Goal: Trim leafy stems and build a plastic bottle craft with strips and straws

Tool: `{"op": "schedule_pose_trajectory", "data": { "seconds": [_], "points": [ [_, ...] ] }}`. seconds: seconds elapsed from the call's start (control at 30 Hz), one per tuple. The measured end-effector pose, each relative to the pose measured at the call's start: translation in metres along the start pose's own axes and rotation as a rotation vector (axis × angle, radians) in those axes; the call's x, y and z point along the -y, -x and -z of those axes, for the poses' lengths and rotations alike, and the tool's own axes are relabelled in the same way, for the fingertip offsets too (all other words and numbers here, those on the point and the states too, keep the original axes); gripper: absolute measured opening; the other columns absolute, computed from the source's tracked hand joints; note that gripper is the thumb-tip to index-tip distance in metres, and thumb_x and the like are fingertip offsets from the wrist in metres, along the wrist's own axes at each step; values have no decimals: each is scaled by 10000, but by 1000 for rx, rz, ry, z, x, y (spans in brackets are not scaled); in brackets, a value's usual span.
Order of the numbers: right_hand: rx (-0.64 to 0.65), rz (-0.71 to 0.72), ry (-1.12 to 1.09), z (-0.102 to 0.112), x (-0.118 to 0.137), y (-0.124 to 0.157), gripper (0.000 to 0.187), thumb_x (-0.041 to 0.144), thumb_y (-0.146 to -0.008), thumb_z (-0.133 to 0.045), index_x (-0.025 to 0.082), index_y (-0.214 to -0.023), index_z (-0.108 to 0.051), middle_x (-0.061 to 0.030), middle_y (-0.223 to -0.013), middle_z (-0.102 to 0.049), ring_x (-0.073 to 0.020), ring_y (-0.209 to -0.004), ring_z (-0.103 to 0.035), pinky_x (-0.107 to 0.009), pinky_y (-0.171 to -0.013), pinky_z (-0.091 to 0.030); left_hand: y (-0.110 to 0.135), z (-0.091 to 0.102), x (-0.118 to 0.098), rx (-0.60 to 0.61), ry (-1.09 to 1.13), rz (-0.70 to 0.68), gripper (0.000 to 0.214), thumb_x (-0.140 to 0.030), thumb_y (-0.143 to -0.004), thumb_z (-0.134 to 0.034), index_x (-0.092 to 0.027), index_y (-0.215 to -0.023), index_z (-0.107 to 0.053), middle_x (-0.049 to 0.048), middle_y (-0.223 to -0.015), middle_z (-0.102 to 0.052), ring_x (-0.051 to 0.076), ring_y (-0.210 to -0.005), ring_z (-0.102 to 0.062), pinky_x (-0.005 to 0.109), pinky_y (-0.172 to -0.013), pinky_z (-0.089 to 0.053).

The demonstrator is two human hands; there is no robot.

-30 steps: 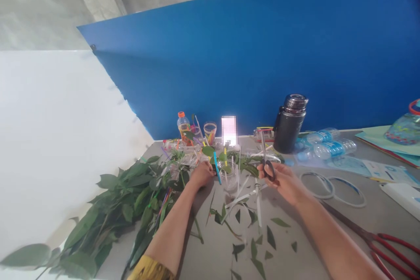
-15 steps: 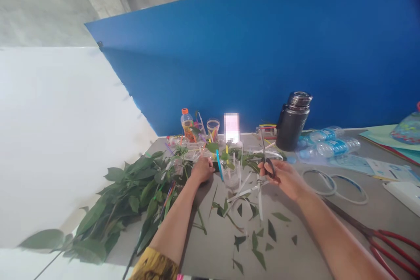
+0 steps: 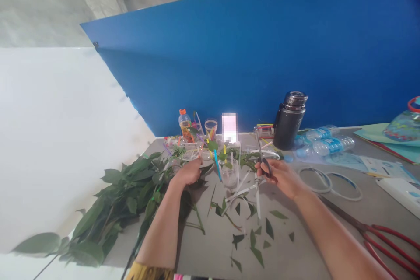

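Note:
My right hand point(image 3: 278, 175) is wrapped round the dark handles of a small pair of scissors point(image 3: 258, 142), whose blades point up and away from me. My left hand point(image 3: 187, 173) is curled, back towards me, at the edge of the greenery; what its fingers pinch, if anything, is hidden. Between the hands stands a clear plastic cup point(image 3: 229, 178) with leafy stems, beside a bright blue straw point(image 3: 217, 165). White strips point(image 3: 257, 201) lie below the scissors. Cut leaf pieces point(image 3: 257, 256) are scattered on the grey table point(image 3: 210, 249) nearer me.
A heap of leafy branches point(image 3: 121, 192) covers the left side. At the back stand an orange-capped bottle point(image 3: 184, 127), a cup of straws point(image 3: 211, 127) and a dark thermos point(image 3: 289, 122). Rightward lie plastic bottles point(image 3: 333, 145), white rings point(image 3: 344, 186) and red-handled shears point(image 3: 390, 238).
My left hand has drawn back to the left, away from the cup. My right hand keeps the scissors in much the same place. The view has shifted slightly.

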State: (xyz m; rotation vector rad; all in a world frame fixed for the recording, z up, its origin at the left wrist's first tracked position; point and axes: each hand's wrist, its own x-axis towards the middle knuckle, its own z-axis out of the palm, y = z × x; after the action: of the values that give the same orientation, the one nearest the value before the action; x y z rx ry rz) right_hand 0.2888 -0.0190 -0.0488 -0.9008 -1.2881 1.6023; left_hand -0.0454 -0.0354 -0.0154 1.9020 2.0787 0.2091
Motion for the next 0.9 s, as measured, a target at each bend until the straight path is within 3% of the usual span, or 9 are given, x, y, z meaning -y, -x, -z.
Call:
{"op": "schedule_pose_trajectory", "data": {
  "seconds": [0.1,0.2,0.23,0.33,0.43,0.53,0.67,0.77,0.9],
  "points": [
    [6,-2,20,0,0,0,536,637,-661,-881,138,-841,-804,-85,-735,-710,-84,-536,-414,-234,-472,-237,13,23,8,23,37,-17,94,-107,-732,-609,-192,-737,-650,47,-805,-721,218,-810,-669,269,-676,-427],
    [-6,-11,13,-1,0,-1,539,636,-636,-894,142,-831,-805,-87,-722,-710,-91,-542,-426,-233,-466,-230,29,42,11,-40,109,-24,115,-205,-809,-579,-188,-705,-625,36,-718,-663,201,-711,-617,285,-642,-399],
    [-18,-12,3,-1,1,-1,536,629,-613,-908,143,-814,-803,-88,-716,-709,-96,-551,-436,-232,-464,-230,37,47,9,-72,190,-31,148,-265,-838,-572,-187,-727,-631,20,-672,-628,183,-656,-583,283,-623,-388],
    [-70,-1,-42,-3,2,-1,537,600,-518,-957,157,-775,-794,-80,-693,-704,-109,-568,-456,-229,-466,-248,61,51,-7,-92,806,-87,242,-412,-799,-671,-173,-769,-658,-20,-590,-560,117,-507,-455,257,-533,-332],
    [-102,17,-100,-5,4,0,552,580,-453,-982,179,-782,-794,-63,-681,-705,-113,-571,-479,-230,-488,-294,82,41,-39,19,1212,-149,272,-366,-688,-815,-160,-791,-672,14,-720,-654,81,-503,-465,229,-498,-329],
    [-87,41,-134,-9,6,4,550,570,-439,-988,189,-781,-789,-58,-681,-706,-141,-614,-538,-244,-531,-358,94,24,-73,-6,1338,-183,240,-297,-679,-833,-147,-817,-706,38,-761,-688,87,-538,-512,225,-505,-371],
    [-9,133,-148,-20,8,10,552,557,-477,-975,199,-850,-785,-54,-740,-721,-125,-592,-500,-248,-527,-350,100,1,-109,-170,1276,-159,194,-239,-679,-792,-149,-843,-740,15,-712,-693,94,-563,-517,218,-540,-395],
    [91,223,-176,-34,11,17,568,510,-497,-967,217,-940,-768,-39,-821,-725,-116,-580,-482,-251,-521,-358,100,-16,-127,-198,1214,-152,183,-265,-694,-779,-151,-835,-760,-1,-680,-677,99,-578,-512,216,-554,-384],
    [-23,252,-133,-50,15,24,365,350,-539,-945,206,-781,-713,7,-685,-651,-142,-614,-542,-262,-575,-442,97,-29,-137,-157,1109,-165,109,-259,-707,-729,-156,-724,-759,-9,-607,-643,105,-552,-499,226,-552,-384]
  ]
}}
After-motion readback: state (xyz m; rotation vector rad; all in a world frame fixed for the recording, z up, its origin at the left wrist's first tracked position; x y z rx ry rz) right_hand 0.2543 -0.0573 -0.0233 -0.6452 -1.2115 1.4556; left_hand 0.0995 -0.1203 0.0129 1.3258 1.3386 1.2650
